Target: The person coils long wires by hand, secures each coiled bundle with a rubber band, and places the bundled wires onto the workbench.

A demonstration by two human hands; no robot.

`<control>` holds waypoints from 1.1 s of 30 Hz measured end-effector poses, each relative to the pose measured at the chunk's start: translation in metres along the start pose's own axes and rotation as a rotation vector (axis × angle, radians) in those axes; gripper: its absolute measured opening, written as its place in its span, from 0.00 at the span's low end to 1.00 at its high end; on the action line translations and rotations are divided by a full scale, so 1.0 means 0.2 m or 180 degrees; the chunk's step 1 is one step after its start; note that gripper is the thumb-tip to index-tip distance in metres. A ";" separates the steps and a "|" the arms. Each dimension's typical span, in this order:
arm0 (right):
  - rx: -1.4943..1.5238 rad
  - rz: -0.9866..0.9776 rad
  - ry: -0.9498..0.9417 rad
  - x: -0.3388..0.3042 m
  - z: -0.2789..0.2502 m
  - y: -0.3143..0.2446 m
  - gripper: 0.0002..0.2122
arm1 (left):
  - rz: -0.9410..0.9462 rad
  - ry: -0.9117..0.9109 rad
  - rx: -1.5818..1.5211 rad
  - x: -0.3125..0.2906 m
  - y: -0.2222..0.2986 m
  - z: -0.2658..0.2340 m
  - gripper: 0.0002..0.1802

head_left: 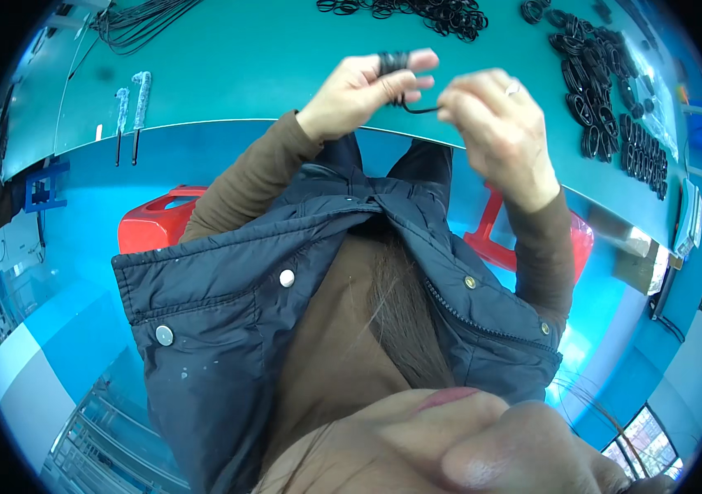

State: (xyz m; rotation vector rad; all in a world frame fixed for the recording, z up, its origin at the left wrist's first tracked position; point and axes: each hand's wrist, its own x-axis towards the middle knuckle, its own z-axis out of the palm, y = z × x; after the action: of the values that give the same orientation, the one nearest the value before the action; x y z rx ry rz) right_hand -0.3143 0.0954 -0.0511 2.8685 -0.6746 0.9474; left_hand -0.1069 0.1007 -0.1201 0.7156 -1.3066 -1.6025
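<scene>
A thin black cable [394, 62] is wound in several turns around the fingers of my left hand [357, 92], above the near edge of the green table [269, 74]. The left thumb presses against the coil while the fingertips stick out past it. From the coil a short end of cable runs across to my right hand [501, 123], which pinches it between thumb and fingers. Slight motion blur covers the right fingertips. A ring shows on one right finger.
Loose black cables [149, 20] lie at the far left, with two plastic-wrapped rods [140, 99] nearer the edge. Small coiled cables [441, 15] sit at the back. Bundled coils [590, 82] fill the right side, beside clear plastic bags [654, 103]. I sit on a red stool [149, 222].
</scene>
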 end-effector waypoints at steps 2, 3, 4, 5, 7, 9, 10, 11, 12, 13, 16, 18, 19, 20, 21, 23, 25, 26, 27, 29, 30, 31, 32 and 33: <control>0.0082 0.0000 0.0216 0.03 0.03 0.09 0.04 | -0.0173 -0.0489 0.0423 -0.02 0.01 0.04 0.23; 0.0074 0.0009 0.0225 0.02 0.09 0.14 0.04 | -0.0190 -0.0518 0.0198 -0.04 0.02 0.06 0.22; 0.0376 0.0173 0.0270 0.00 0.14 0.19 0.04 | -0.0207 -0.0566 -0.0032 -0.04 0.03 0.07 0.21; 0.0679 0.0334 0.0318 -0.03 0.18 0.21 0.05 | -0.0226 -0.0611 -0.0262 -0.04 0.03 0.08 0.20; 0.1640 0.1113 0.0008 -0.04 0.20 0.14 0.07 | -0.0308 -0.0557 -0.0212 -0.04 0.04 0.06 0.20; 0.2487 0.1718 0.0018 -0.05 0.23 0.11 0.09 | -0.0461 -0.0577 -0.0253 -0.05 0.04 0.05 0.19; 0.2356 0.1858 -0.0194 -0.06 0.22 0.10 0.12 | -0.0463 -0.0569 -0.0251 -0.05 0.02 0.05 0.19; 0.2363 0.1855 -0.0195 -0.08 0.24 0.12 0.12 | -0.0460 -0.0561 -0.0155 -0.05 0.00 0.05 0.19; 0.1901 0.1356 -0.0082 -0.09 0.27 0.14 0.13 | -0.0460 -0.0563 -0.0065 -0.05 -0.01 0.06 0.19; 0.1436 0.0860 0.0028 -0.11 0.28 0.15 0.15 | -0.0466 -0.0566 -0.0068 -0.05 -0.02 0.07 0.19; 0.3704 0.1758 -0.0022 -0.10 0.25 0.11 0.21 | -0.0163 -0.0445 -0.0290 -0.03 -0.01 0.09 0.16; 0.4289 0.2107 0.0064 -0.11 0.26 0.05 0.23 | 0.0250 -0.0567 -0.0025 -0.01 -0.01 0.09 0.13; 0.4869 0.2464 0.0169 -0.11 0.27 0.02 0.26 | 0.0249 -0.0578 -0.0022 0.00 -0.01 0.09 0.13; 0.5076 0.2417 0.0332 -0.11 0.29 0.00 0.26 | 0.0290 -0.0693 0.0221 0.00 -0.03 0.08 0.13; 0.5084 0.2415 0.0332 -0.11 0.29 0.01 0.26 | 0.0327 -0.0791 0.0466 0.00 -0.05 0.08 0.13; 0.4871 0.2335 0.0116 -0.09 0.29 0.02 0.27 | 0.0394 -0.0867 0.0624 0.00 -0.08 0.06 0.13; 0.4759 0.2319 -0.0010 -0.08 0.29 0.02 0.28 | 0.0531 -0.0700 0.0958 -0.01 -0.07 0.08 0.15; 0.4720 0.2327 -0.0066 -0.07 0.28 0.02 0.29 | 0.0463 -0.0767 0.0954 -0.01 -0.10 0.07 0.16; 0.4683 0.2330 -0.0124 -0.07 0.28 0.02 0.30 | 0.0464 -0.0763 0.0957 -0.01 -0.10 0.08 0.16; 0.4894 0.2175 -0.0365 -0.09 0.28 0.06 0.30 | 0.0512 -0.0772 0.0639 -0.02 -0.10 0.11 0.16; 0.5092 0.2030 -0.0597 -0.09 0.28 0.08 0.30 | 0.0575 -0.0755 0.0694 -0.01 -0.10 0.10 0.16; 0.5090 0.2036 -0.0593 -0.10 0.30 0.09 0.30 | 0.0573 -0.0760 0.0690 0.00 -0.09 0.10 0.16; 0.5504 0.1814 -0.0369 -0.11 0.32 0.09 0.30 | 0.0565 -0.0897 0.0792 0.01 -0.07 0.09 0.16; 0.5912 0.1572 -0.0147 -0.10 0.33 0.09 0.30 | 0.0559 -0.1024 0.0896 0.02 -0.06 0.09 0.16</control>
State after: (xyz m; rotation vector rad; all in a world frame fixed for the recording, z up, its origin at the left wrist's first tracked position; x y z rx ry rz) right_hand -0.2999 0.0765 -0.1181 4.1128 -0.6296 2.7020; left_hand -0.1270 0.1057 -0.1256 0.5034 -1.8036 -1.4460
